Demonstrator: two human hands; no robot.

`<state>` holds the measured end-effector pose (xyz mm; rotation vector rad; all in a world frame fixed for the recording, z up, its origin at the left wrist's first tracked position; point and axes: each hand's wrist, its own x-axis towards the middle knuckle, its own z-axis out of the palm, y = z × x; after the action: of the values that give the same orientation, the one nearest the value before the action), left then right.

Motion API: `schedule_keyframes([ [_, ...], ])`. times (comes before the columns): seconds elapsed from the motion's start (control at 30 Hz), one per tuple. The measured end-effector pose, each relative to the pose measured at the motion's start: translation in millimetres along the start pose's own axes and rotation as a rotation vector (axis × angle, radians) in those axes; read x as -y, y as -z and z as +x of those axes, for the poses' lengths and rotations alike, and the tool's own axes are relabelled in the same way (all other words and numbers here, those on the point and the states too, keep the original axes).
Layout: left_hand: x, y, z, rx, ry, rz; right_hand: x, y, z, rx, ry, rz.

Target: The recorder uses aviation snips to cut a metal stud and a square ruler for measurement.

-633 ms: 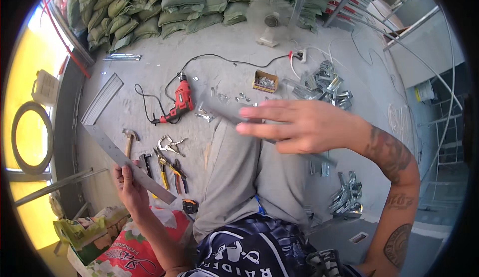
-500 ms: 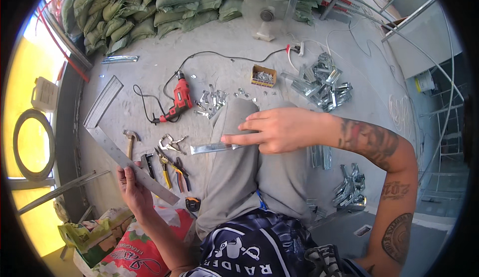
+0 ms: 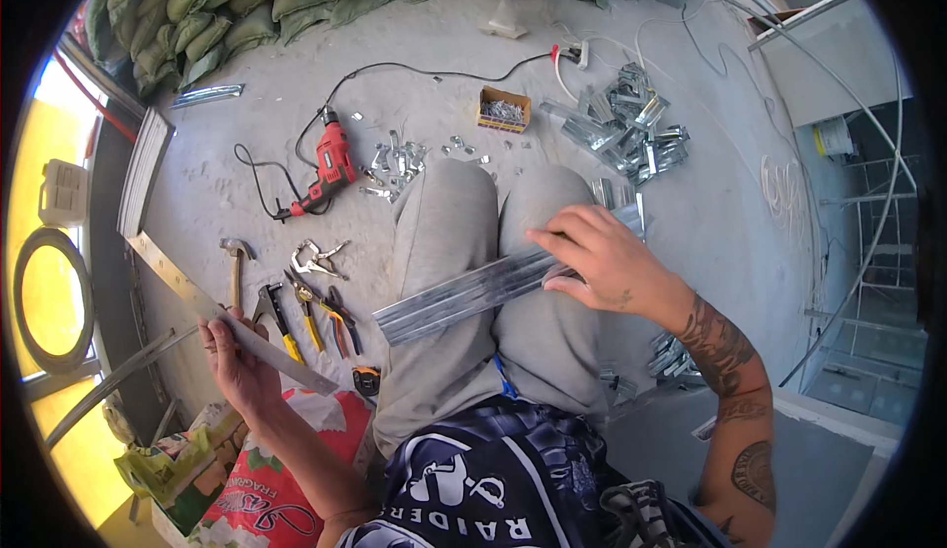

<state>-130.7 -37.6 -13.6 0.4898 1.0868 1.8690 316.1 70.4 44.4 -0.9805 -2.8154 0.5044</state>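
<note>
My left hand is closed around the blade of a large metal try square, whose thick ridged stock points away at the far left. Across my thighs lies a ridged galvanized metal channel, slightly tilted with its right end higher. My right hand grips that channel near its right end, thumb below and fingers above. The square and the channel are apart. Below the square's blade, a black and orange tape measure sits on the floor beside my leg.
A hammer, locking pliers, snips and a red drill lie to the left. Ahead are a screw box, small metal clips and a heap of metal pieces. Sandbags line the back.
My right hand has moved down and to the right; the channel, seen edge-on before, now shows its broad face over my thighs. The square has swung left slightly in my left hand.
</note>
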Motion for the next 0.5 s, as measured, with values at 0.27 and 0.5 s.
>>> schedule_keyframes([
  [0.27, -15, -54, -19, 0.013, -0.042, 0.146, 12, 18, 12, -0.281, -0.141, 0.004],
  [0.5, 25, -116, -41, 0.226, 0.201, 0.563, 16, -15, 53, -0.292, -0.21, -0.06],
])
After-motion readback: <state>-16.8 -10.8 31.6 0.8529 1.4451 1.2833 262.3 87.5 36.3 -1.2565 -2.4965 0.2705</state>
